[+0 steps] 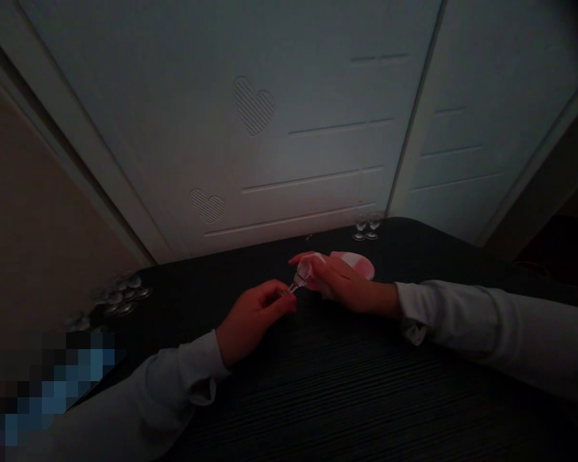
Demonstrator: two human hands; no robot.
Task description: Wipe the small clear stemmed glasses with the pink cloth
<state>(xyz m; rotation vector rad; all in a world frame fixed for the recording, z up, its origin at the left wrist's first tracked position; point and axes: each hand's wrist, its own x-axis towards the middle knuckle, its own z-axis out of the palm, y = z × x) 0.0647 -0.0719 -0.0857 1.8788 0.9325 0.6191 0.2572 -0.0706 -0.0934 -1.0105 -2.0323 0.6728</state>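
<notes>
At the far left, a bluish patch (58,391) is pixelated, so what it covers cannot be told. Just above and to the right of it, a cluster of small stemmed glasses (120,296) stands close together near the left edge of the dark tabletop (318,398); they are too dim and crowded to count. Behind, pale panels (164,102) carry two ribbed hearts (254,106) and several straight grooves.

Right of the cluster, the left hand (253,314) reaches in from a light sleeve (149,391). Its grip is a pinch: thumb and fingers close on the foot end of a clear glass (299,280). The glass lies tilted between the two hands, its stem rising to the right out of the left grip, its bowl up against the right hand (345,282).

The right hand curves over the bowl with a pink-and-white cloth (359,262), so this grip is closed around cloth and glass together; where the thumb presses cannot be told. Part of the cloth spreads out behind the knuckles, on the far side of the hand. Beyond it, farther back and slightly right, a pair of small glasses (367,228) stands upright, side by side, near the tabletop's far edge.
</notes>
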